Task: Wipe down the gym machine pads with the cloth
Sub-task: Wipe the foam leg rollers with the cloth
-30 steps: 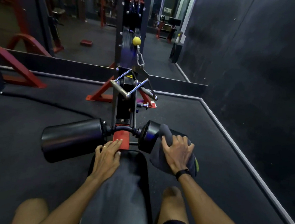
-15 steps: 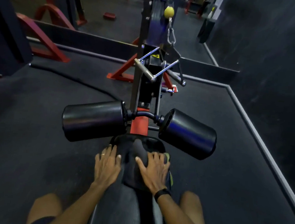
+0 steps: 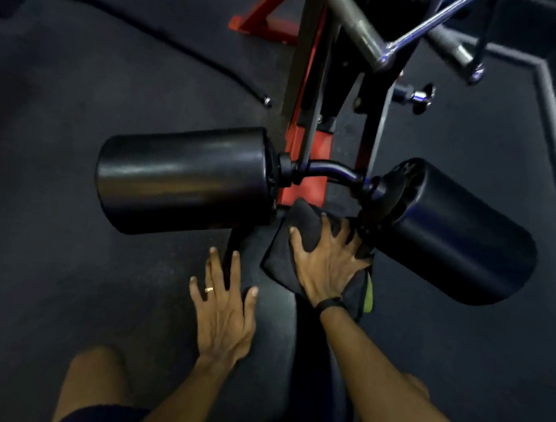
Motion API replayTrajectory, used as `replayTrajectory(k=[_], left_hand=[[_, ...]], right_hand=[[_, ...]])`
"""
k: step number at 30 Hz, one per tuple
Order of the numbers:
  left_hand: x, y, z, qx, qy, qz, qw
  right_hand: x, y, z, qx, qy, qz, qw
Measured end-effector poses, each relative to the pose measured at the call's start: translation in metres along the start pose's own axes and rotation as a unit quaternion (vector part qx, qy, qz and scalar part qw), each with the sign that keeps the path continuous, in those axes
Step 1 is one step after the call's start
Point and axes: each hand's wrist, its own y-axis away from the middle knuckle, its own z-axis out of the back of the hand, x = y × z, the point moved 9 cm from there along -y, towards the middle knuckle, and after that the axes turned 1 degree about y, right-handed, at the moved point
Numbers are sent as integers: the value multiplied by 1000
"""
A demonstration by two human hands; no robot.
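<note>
Head view, your right hand (image 3: 327, 264) spread flat, pressing the dark cloth (image 3: 296, 232) onto the seat pad (image 3: 272, 313) at its far end, between two roller pads (image 3: 186, 178), your left hand (image 3: 225, 313) open, fingers splayed on the seat's left edge.

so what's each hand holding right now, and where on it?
Right hand presses the dark cloth flat on the seat pad, fingers spread over its middle. Left hand holds nothing, resting flat on the pad.

Dim scene, light from overhead: soft glare streaks along left roller pad (image 3: 186, 177). Floor (image 3: 77, 128) nearly black. Slight motion blur throughout; wide-angle bending at frame edges.
</note>
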Motion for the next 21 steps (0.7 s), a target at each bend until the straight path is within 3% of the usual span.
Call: replayTrajectory(k=[4,12,17,19,21], left_hand=[[4,0,0,-13,36,14,999],[11,10,20,-133,141,26,981],[23,15,31,-188,220,58,955],[22,17,30,-190,231,45,953],[21,17,30,-195,234,37,952]], right_hand=[[36,-21,-5,-4,-5,25,1000],[86,26,0,29,-52,141,988],[36,87,18,7,-62,272,960],[-11,82,22,-7,-33,219,975],[-46,76,26,-21,-25,69,997]])
